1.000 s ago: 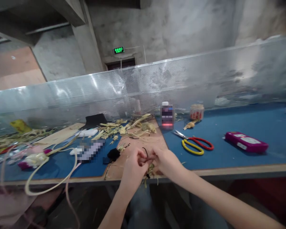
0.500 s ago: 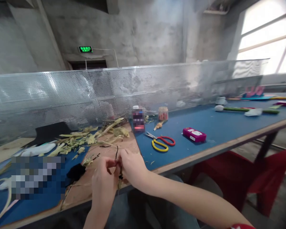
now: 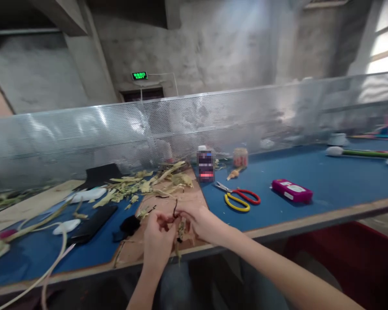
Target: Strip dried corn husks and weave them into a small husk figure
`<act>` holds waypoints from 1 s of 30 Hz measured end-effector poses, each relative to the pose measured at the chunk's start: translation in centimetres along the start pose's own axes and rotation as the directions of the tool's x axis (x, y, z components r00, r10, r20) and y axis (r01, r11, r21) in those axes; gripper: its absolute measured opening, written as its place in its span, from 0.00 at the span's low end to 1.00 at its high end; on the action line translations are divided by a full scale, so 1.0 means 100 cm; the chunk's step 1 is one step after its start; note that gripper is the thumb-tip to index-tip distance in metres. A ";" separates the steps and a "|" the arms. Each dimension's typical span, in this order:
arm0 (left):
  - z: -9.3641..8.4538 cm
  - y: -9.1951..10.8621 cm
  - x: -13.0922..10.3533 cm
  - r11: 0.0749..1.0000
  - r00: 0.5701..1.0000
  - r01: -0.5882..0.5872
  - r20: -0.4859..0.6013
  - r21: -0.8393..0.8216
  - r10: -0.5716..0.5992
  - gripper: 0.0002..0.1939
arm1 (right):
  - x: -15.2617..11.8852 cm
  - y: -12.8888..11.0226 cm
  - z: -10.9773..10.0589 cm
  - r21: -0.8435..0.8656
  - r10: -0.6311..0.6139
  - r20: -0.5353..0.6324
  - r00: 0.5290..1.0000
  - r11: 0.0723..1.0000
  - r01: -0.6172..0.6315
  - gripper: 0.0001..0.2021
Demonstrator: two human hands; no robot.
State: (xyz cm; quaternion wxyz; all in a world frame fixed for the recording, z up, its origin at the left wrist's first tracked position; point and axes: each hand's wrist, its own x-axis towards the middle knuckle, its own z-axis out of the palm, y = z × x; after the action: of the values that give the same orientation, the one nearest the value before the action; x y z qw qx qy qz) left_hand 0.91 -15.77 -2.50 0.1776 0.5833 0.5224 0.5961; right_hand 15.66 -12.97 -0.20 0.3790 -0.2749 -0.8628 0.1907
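Note:
Over the brown board (image 3: 194, 196), my left hand (image 3: 159, 237) and my right hand (image 3: 205, 221) meet fingertip to fingertip. Both pinch a thin black strand (image 3: 175, 208), whose end sticks up between them. Below the fingers hangs a small bunch of dried plant bits (image 3: 180, 234) with a dark piece on it; the hands partly hide where it joins the strand. A black fuzzy clump (image 3: 129, 224) lies left of my left hand. Scissors (image 3: 235, 199) with one red and one yellow handle rest to the right, blades apart.
Dried husks (image 3: 163, 183) cover the board's far end. A dark bottle (image 3: 205, 165), a jar (image 3: 240, 158) and a purple pack (image 3: 291, 190) stand on the blue table to the right. At left lie a black flat object (image 3: 93, 224) and pale stems (image 3: 56, 258). Perforated metal screen (image 3: 132, 125) behind.
My view has turned left, so the scene sits further right in the picture. My hands stay together at the black strand, with the plant bits below now showing more between them.

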 end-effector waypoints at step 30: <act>-0.001 -0.002 -0.011 0.989 0.990 -0.139 -0.046 -0.045 0.137 0.07 | -0.021 -0.005 0.023 -0.065 -0.116 -0.285 0.952 0.993 0.101 0.11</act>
State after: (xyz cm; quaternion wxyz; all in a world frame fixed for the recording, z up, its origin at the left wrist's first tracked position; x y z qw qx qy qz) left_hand 0.98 -16.61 -3.21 0.1388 0.6007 0.4702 0.6315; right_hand 14.93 -14.89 -2.52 0.5034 -0.2614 -0.8167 0.1059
